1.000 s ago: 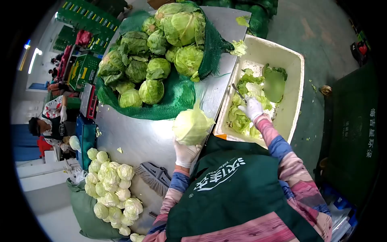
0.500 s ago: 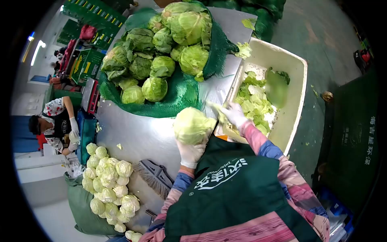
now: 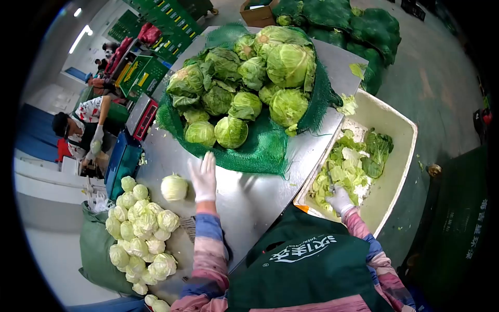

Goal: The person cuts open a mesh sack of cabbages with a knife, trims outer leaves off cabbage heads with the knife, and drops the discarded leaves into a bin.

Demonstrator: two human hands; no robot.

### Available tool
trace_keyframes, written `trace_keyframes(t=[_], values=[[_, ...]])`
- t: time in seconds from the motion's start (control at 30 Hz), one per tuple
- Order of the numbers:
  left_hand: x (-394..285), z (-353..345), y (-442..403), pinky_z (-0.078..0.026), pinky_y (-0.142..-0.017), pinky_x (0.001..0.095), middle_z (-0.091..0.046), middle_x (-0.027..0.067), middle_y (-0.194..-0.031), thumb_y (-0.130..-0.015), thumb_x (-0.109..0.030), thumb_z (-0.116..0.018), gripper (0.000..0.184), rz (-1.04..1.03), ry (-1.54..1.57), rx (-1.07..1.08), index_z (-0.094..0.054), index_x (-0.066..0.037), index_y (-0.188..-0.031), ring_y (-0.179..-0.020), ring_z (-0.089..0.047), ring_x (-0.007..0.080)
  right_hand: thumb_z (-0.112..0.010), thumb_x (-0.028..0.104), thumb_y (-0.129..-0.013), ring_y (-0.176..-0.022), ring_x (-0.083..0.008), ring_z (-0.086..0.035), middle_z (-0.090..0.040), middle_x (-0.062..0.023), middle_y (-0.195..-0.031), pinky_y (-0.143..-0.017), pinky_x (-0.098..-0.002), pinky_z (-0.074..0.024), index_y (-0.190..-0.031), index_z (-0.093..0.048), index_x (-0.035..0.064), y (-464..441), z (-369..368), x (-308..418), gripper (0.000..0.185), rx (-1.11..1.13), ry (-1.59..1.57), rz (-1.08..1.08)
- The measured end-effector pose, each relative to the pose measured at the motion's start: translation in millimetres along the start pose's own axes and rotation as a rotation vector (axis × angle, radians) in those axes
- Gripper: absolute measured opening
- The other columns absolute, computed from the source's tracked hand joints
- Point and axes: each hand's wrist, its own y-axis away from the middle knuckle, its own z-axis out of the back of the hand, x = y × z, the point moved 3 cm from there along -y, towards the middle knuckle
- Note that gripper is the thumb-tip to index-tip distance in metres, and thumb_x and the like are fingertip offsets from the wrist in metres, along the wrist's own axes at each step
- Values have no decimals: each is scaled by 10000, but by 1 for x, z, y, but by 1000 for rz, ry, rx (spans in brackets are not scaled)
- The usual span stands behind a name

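My left hand [image 3: 204, 178], in a white glove, is open over the metal table, fingers stretched out. Just to its left sits a pale, trimmed cabbage [image 3: 174, 187], apart from the fingers. My right hand [image 3: 340, 200], also gloved, is closed low over the near side of a white tub [image 3: 404, 152]. A narrow dark blade, apparently of a knife [image 3: 330, 178], sticks out of it over the loose cabbage leaves [image 3: 345, 165]. Beyond my left hand, several untrimmed cabbages [image 3: 231, 131] lie in an opened green mesh bag [image 3: 260, 160].
Trimmed cabbages [image 3: 138, 218] are piled at the table's left, by a brush [image 3: 188, 228] partly behind my left sleeve. A red scale [image 3: 145, 120] stands at the far left edge, near a co-worker [image 3: 86, 130]. Full green mesh sacks [image 3: 327, 18] lie beyond the table.
My left hand has let go of the cabbage, which now sits on the table farther left. My right hand has moved down over the tub, and the strip of leaf is gone from it.
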Motion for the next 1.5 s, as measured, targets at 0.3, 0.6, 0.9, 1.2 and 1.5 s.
trace_keyframes(t=[0.3,0.6,0.9,1.2,1.5], values=[[69,-59,-116,-369,-1050,397,-478,273,-1331,-501,-529,-876,1211,-186,-1699,-297,-317,73,-1390,-1237,-473,376,-618,137,-815,-801,-383,-634,-649,-216,-866,-742,-392,-508,-1216,-580,32,22,22,71,416,-182,-65,117],[84,-61,-31,-374,-1026,386,-434,177,-1280,-570,-353,-892,962,-466,-1463,50,-381,-14,-1310,-1183,-452,311,-639,269,-853,-789,-400,-631,-659,-210,-858,-698,-453,-504,-1079,-610,66,20,52,92,306,-167,-61,63],[180,-56,112,-368,-1049,411,-392,235,-1294,-497,-289,-916,1148,-265,-1532,625,-271,51,-1384,-1208,-429,364,-568,213,-870,-730,-363,-639,-656,-173,-845,-621,-461,-503,-1044,-560,94,9,52,115,212,-176,71,257],[187,-59,108,-334,-1075,412,-343,219,-1314,-520,-295,-912,1132,-272,-1671,715,-257,46,-1378,-1246,-371,361,-580,178,-858,-667,-348,-640,-644,-152,-764,-575,-460,-505,-995,-519,79,22,41,105,179,-202,194,329],[185,-56,109,-334,-1070,412,-348,215,-1302,-531,-312,-905,1119,-280,-1645,705,-263,46,-1375,-1227,-382,365,-527,158,-860,-607,-341,-643,-645,-162,-699,-535,-459,-509,-1004,-543,21,3,29,98,199,-76,373,269]])
